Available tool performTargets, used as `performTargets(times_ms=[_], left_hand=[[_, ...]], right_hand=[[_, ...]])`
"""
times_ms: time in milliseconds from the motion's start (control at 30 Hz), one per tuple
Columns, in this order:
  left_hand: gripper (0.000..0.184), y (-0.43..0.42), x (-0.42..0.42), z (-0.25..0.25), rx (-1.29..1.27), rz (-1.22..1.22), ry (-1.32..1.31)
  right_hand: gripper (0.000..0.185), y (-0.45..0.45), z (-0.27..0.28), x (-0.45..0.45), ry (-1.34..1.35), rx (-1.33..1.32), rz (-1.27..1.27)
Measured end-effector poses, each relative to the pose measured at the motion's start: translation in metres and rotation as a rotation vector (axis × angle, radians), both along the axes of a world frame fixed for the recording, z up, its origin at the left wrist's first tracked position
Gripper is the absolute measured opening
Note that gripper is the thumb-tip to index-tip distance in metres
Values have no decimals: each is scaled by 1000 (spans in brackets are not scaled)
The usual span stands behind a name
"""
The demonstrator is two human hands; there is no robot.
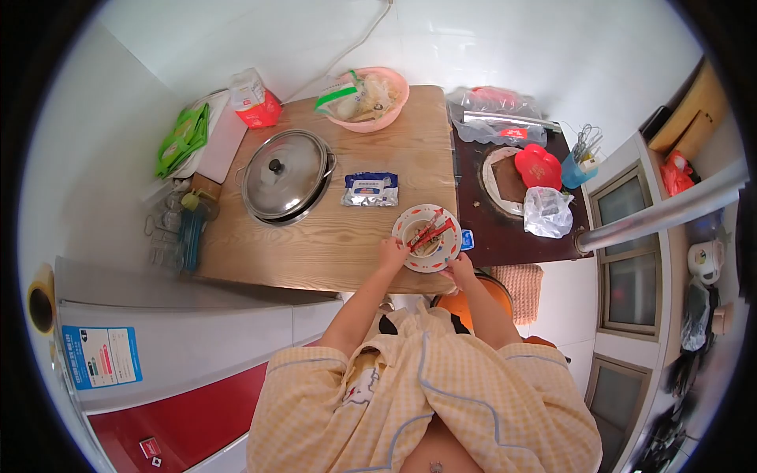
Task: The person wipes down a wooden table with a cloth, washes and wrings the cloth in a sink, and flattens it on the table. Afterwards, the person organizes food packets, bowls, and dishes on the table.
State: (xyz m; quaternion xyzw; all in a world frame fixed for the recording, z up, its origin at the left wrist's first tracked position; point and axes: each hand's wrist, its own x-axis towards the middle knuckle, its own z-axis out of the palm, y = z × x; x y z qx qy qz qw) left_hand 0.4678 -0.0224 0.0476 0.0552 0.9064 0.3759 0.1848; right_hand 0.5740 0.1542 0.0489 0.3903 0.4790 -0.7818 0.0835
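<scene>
A white plate (407, 259) with a red-patterned rim is held level over the front edge of the wooden table. My left hand (393, 255) grips its left rim, fingers partly hidden. My right hand (460, 270) is closed on the lower right rim; something pink shows beside its fingers. Inside the plate lie a long red item (433, 233), whose kind I cannot make out, and some pale scraps. Just behind the plate, a blue and silver packet of wipes (370, 191) rests on the table.
On the wooden table (292, 256) stand a lidded steel pan (280, 177) and a pink basin (400, 93) of bags. To the right, a dark table (489, 248) bears a red flower-shaped dish (538, 166) and plastic bags. An orange bucket (489, 298) sits below; a metal pole (662, 207) crosses at right.
</scene>
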Motion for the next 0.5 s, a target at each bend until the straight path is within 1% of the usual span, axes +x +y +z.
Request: performTargets(times_ms=[33,67,100,133,200,300,367,500], left_hand=[[37,0,4,2,-1,8,3],[39,0,11,4,-4,41,104],[41,0,15,10,-9,71,205],[41,1,18,15,-13,72,203],[47,3,19,22,26,92,114],[49,1,13,16,93,44,108],[49,1,6,10,116,33,131],[46,5,-17,3,187,23,163]], right_hand=[[32,-1,3,0,9,-17,-34],[36,-2,7,0,15,-17,-61],[36,-1,7,-1,15,-21,-57],[39,-1,7,0,36,-39,-74],[41,1,6,1,57,-56,-96],[44,6,5,-4,49,-35,-86],[45,6,6,-6,18,29,-73],[44,6,10,-20,61,-30,-172]])
